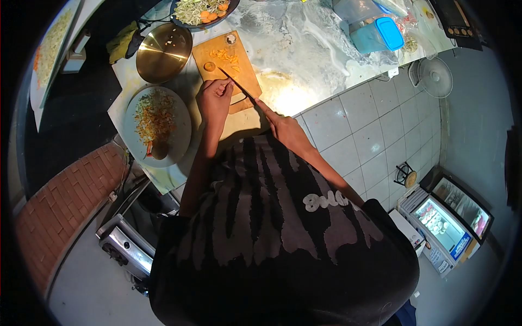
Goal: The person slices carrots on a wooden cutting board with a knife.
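My right hand (280, 124) grips a knife (242, 91) by its handle. The dark blade slants up and left over a wooden cutting board (247, 70). Close to the blade's left side, my left hand (216, 96) has its fingers curled together; what they hold, if anything, is hidden. Small chopped orange pieces (224, 56) lie on the board beyond the hands. A round orange-brown piece (209, 66) sits near the board's left edge. At the board's far end is a small round whitish item (231, 38).
Left of the board are a gold-coloured pan (157, 60) and a large plate (184, 130) of chopped vegetables with a spoon. A bowl (231, 12) of bean sprouts and carrot slices stands behind. Right are a blue-lidded container (375, 38) and a fan (435, 77).
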Tool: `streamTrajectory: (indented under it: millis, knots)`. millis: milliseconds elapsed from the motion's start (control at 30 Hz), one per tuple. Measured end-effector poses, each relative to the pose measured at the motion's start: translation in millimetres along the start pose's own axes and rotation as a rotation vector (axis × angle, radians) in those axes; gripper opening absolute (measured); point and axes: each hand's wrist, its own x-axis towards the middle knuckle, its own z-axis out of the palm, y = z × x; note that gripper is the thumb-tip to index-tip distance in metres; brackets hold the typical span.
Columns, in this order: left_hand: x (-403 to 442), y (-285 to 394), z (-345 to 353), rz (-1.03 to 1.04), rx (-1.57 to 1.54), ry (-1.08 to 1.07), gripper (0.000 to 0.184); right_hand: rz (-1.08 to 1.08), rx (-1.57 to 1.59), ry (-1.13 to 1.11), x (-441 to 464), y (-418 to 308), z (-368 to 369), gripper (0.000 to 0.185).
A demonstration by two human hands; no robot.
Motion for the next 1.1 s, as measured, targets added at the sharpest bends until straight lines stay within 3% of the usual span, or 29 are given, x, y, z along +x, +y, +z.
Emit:
streamTrajectory:
  millis: [533, 1100]
  knots:
    - [0, 1, -1, -0.008, 0.002, -0.004, 0.017, -0.018, -0.153, 0.042, 14, 7, 13, 0.069]
    - [-1, -1, -1, -0.008, -0.060, -0.004, 0.018, -0.072, -0.025, 0.069, 11, 8, 15, 0.068]
